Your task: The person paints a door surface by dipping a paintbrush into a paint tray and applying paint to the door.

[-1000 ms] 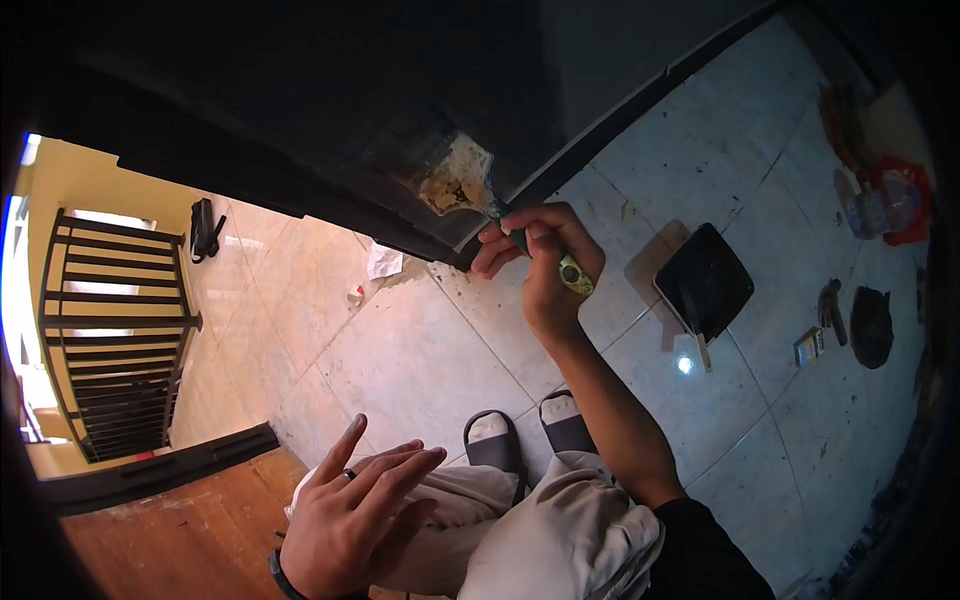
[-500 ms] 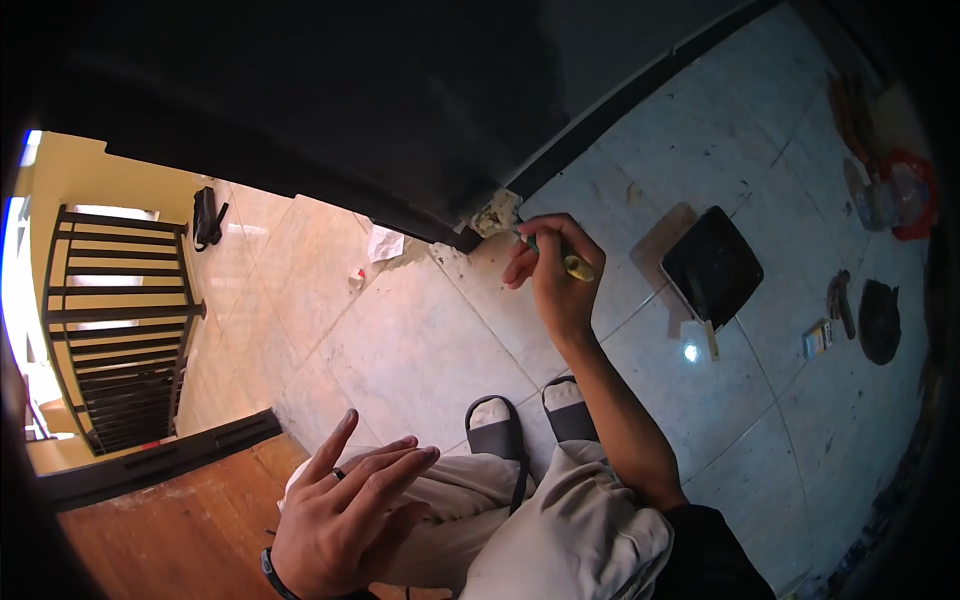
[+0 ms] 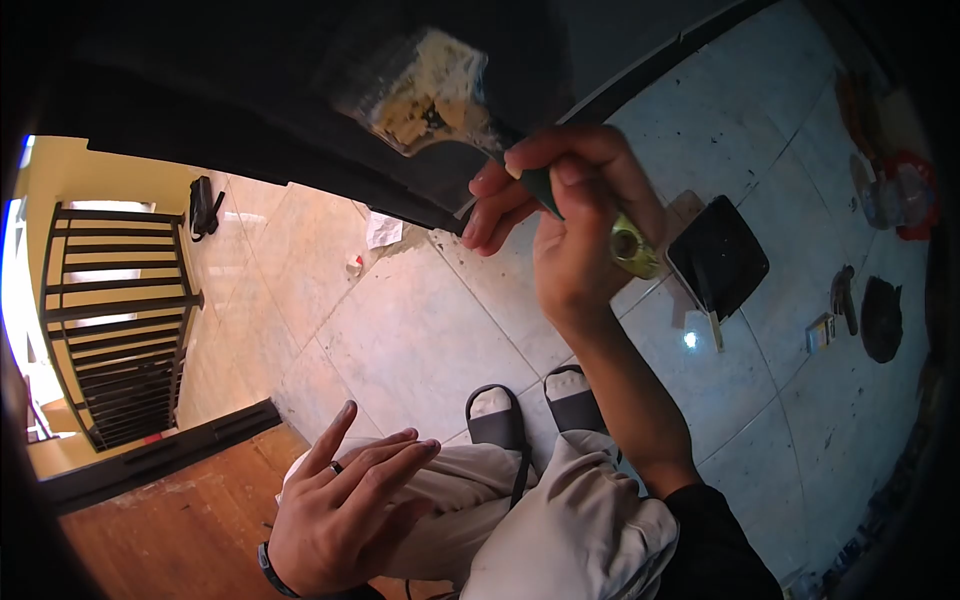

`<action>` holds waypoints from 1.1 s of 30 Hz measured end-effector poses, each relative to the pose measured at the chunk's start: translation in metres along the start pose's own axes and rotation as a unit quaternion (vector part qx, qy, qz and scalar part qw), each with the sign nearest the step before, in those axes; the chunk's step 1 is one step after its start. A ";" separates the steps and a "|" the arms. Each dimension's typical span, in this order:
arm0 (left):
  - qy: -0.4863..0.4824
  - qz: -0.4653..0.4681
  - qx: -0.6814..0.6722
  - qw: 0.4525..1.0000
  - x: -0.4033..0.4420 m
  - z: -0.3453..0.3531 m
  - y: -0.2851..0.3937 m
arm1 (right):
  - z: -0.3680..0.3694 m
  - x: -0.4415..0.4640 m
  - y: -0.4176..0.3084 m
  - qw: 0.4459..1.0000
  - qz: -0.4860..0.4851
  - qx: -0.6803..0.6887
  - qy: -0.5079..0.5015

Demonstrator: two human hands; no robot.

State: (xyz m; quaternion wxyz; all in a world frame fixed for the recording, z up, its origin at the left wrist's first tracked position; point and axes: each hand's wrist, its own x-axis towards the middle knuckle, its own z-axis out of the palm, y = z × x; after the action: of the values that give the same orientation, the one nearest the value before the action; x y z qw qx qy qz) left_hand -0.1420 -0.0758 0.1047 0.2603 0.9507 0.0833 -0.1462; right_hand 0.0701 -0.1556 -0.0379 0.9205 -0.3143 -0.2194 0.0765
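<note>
In my right hand (image 3: 590, 215) is a putty knife (image 3: 435, 95) with a green and yellow handle that has a hole at its end. Pale whitish and tan paste covers part of its broad blade, which is raised in front of a dark panel (image 3: 250, 110). The fingers wrap round the handle. My left hand (image 3: 355, 500) hovers over my left leg, fingers stretched out and apart, holding nothing. It wears a dark ring and a wristband.
On the tiled floor (image 3: 430, 330) to the right rests a black square tray (image 3: 735, 255) with a pale-handled tool. Beyond it are a small box (image 3: 821, 332), a hammer-like tool (image 3: 846, 300), a dark round piece (image 3: 881, 320) and a red item (image 3: 915, 200). A dark railing (image 3: 120, 310) stands left.
My right hand has lifted the putty knife up from the panel's lower corner, toward the camera, so the paste on its blade shows. My left hand stays nearly still.
</note>
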 end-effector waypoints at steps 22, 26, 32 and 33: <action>0.023 0.000 0.013 1.000 -0.008 0.004 0.005 | -0.016 -0.031 0.053 0.974 0.125 -0.178 0.069; 0.021 0.006 0.019 1.000 -0.009 0.005 0.005 | 0.004 -0.016 0.016 0.991 0.073 -0.093 0.064; 0.009 0.022 0.016 1.000 -0.005 0.002 -0.004 | -0.053 -0.003 -0.100 0.988 -0.021 -0.148 0.032; 0.013 0.024 0.025 0.999 -0.005 0.003 -0.005 | -0.069 -0.005 -0.125 0.976 -0.021 -0.211 0.055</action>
State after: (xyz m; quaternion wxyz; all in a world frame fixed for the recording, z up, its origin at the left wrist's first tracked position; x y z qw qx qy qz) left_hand -0.1483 -0.0734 0.1017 0.2383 0.9606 0.0602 -0.1295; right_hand 0.0971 -0.2929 -0.0118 0.8456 -0.5003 -0.1861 -0.0081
